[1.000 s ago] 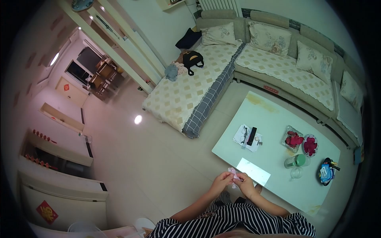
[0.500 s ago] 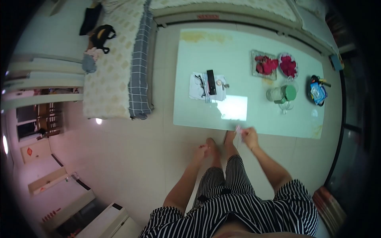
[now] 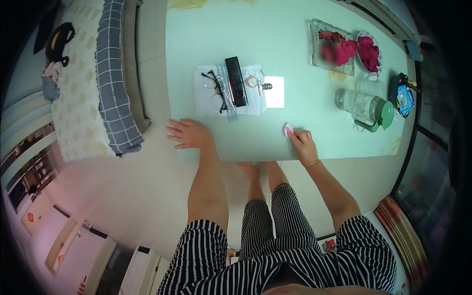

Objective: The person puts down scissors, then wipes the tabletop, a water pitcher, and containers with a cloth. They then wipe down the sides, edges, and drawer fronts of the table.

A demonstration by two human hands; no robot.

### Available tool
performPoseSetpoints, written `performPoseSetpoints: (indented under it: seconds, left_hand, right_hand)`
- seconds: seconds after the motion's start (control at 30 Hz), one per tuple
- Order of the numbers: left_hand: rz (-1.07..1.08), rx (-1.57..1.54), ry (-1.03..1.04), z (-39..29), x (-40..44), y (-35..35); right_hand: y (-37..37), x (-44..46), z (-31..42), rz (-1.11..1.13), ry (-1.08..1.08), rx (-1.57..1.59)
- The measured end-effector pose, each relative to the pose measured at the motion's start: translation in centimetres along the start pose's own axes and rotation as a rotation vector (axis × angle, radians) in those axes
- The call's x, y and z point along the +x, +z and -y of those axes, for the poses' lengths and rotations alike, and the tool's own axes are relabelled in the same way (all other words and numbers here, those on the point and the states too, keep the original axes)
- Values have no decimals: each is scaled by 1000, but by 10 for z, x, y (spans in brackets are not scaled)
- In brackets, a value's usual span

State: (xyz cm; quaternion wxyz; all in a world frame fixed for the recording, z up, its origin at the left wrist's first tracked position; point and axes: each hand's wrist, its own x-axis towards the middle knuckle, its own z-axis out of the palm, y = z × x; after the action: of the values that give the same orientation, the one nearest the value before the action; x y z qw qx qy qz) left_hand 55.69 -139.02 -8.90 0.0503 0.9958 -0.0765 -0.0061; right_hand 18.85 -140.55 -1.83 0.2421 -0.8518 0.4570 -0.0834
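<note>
My left hand is spread at the near left corner of the pale glass-topped table, its fingers apart and nothing in them. Over the table's near part, my right hand pinches a small pink-and-white item between thumb and fingers. Beyond my hands lie white papers with black-framed glasses, a long black case and a clear plastic strip on them. Small metal pieces rest at the papers' right edge.
On the table's right side are a glass tray and a plate with red items, a green-lidded jug, a glass mug and a dark pouch with blue packets. A sofa stands left.
My hands were together on the pink item, then parted. The left has reached the table's left corner and opened; the right has carried the item over the table. The view has moved closer.
</note>
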Motion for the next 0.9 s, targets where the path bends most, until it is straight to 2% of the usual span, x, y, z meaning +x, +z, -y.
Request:
performPoseSetpoints:
  seconds: [0.03, 0.1, 0.17, 0.3, 0.37, 0.43, 0.5, 0.57, 0.63, 0.7, 0.73, 0.8, 0.83, 0.9]
  left_hand:
    - [-138, 72, 9, 0, -1, 10]
    - [-109, 75, -9, -10, -2, 7]
    - [-90, 86, -15, -8, -3, 3]
    - [-63, 132, -32, -9, -2, -1]
    - [-45, 142, -40, -12, 0, 1]
    - [-32, 157, -30, -9, 0, 1]
    - [-29, 167, -34, -6, 0, -1]
    - [-28, 155, -28, -11, 3, -2]
    - [-6, 162, -14, -11, 2, -5]
    - [0, 171, -11, -9, 2, -4]
    - [2, 176, 6, -7, 3, -3]
    - [6, 172, -1, -8, 5, -2]
    - [12, 174, 3, -6, 4, -3]
    - [10, 168, -2, -7, 4, 0]
  right_hand:
    - [-7, 17, -4, 8, 4, -13]
    - [-14, 73, -16, -123, 75, -133]
    - [-15, 145, -24, -237, 109, -108]
    - [-18, 297, -49, -358, -71, -155]
    - [-16, 372, -73, -463, 75, -236]
    - [-13, 433, -59, -561, 371, -148]
    - [14, 466, -32, -582, 226, -184]
    - [48, 469, 36, -381, -13, -188]
    - [87, 447, 87, -233, -294, 40]
    - [82, 423, 116, 107, -560, 99]
    - [76, 429, 107, 199, -731, 76]
    - [52, 453, 95, 246, -217, 187]
    - [47, 481, 57, 33, -460, -104]
    - [14, 497, 63, -58, 230, 299]
